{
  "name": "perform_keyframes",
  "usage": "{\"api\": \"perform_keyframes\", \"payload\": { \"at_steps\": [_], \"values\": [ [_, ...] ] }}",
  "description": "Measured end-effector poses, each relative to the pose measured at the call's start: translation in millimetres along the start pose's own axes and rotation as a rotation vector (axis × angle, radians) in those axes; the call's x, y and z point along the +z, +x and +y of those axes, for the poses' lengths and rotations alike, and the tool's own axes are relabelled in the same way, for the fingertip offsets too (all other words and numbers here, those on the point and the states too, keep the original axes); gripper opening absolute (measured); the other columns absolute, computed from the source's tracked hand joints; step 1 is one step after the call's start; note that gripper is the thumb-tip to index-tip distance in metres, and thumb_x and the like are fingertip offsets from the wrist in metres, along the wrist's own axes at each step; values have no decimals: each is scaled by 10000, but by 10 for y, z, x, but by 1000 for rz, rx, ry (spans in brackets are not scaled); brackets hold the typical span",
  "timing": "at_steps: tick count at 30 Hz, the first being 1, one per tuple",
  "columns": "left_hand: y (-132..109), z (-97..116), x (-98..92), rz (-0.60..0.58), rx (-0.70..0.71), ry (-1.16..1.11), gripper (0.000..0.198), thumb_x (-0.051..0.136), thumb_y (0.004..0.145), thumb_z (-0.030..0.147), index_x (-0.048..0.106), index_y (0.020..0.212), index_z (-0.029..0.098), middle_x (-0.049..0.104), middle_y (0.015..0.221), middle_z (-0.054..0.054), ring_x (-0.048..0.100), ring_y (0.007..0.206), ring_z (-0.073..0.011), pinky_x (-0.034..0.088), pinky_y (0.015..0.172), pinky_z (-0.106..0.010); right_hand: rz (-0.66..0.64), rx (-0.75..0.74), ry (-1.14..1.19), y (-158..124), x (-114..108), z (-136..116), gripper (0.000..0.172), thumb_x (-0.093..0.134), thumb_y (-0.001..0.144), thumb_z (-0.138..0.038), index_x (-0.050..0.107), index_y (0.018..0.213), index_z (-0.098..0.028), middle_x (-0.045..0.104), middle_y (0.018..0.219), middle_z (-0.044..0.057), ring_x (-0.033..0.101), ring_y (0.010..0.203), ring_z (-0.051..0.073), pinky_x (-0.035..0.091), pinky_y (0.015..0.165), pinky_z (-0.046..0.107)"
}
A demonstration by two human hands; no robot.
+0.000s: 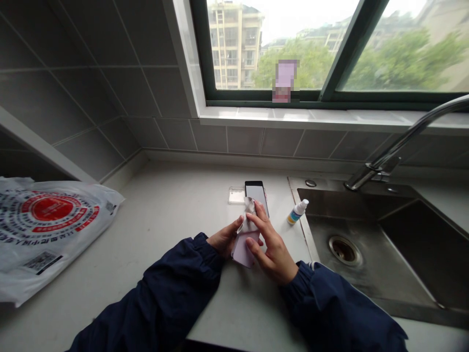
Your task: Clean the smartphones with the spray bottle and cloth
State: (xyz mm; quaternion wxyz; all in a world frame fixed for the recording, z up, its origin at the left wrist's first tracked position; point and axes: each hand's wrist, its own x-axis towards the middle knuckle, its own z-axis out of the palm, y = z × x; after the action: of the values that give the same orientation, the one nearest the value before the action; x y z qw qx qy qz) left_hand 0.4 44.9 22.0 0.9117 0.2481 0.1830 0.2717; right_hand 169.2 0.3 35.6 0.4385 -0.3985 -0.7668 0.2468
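A black smartphone [256,192] lies tilted over the counter, its near end in my hands. My left hand [224,238] grips the phone's lower left edge, fingers curled around it. My right hand [270,245] presses a small pale cloth [245,236] against the screen, index finger stretched along the glass and thumb tucked under the cloth. Both arms wear dark blue sleeves. A clear phone case [236,195] lies flat on the counter just left of the phone's far end. A small white spray bottle [297,212] with a blue and yellow label lies to the right of my hands.
A white plastic bag [51,230] with red print rests on the counter [172,220] at left. A steel sink [370,244] with a chrome faucet [399,144] fills the right side. Grey tiled walls and a window sill run behind.
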Motion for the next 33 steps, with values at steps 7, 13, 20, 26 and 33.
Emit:
{"api": "perform_keyframes", "payload": {
  "at_steps": [7,13,20,26,33],
  "values": [
    [-13,20,8,-41,-26,10,750,732,771,583,536,1395,218,713,1095,-114,696,840,-221,518,804,-337,35,-7,-16,-11,22,29,535,517,982,-330,353,1488,-269,197,1657,54,121,1534,285,196,1229,583],
    [-17,22,7,-100,-26,36,732,663,818,609,505,1417,218,718,1077,-126,713,786,-247,541,745,-372,65,50,1,-1,11,35,448,515,985,-340,417,1413,-248,228,1648,66,116,1535,283,182,1232,578],
    [-28,70,50,-83,23,-5,766,682,815,586,458,1467,252,703,1171,-124,714,814,-235,530,787,-360,67,55,-9,-9,24,54,509,486,1002,-350,392,1499,-295,167,1663,18,105,1535,292,191,1233,565],
    [-24,64,-11,-56,-57,-2,748,703,771,626,575,1365,191,723,1101,-127,717,799,-236,542,773,-358,50,103,-15,-12,26,76,547,479,1007,-381,348,1536,-331,98,1672,-23,73,1539,289,177,1239,549],
    [-16,23,-32,-52,-28,36,729,686,773,647,621,1294,141,738,996,-131,717,772,-249,550,751,-371,76,133,64,6,-1,56,538,514,989,-419,401,1507,-328,132,1669,-6,95,1536,292,179,1237,544]
  ]
}}
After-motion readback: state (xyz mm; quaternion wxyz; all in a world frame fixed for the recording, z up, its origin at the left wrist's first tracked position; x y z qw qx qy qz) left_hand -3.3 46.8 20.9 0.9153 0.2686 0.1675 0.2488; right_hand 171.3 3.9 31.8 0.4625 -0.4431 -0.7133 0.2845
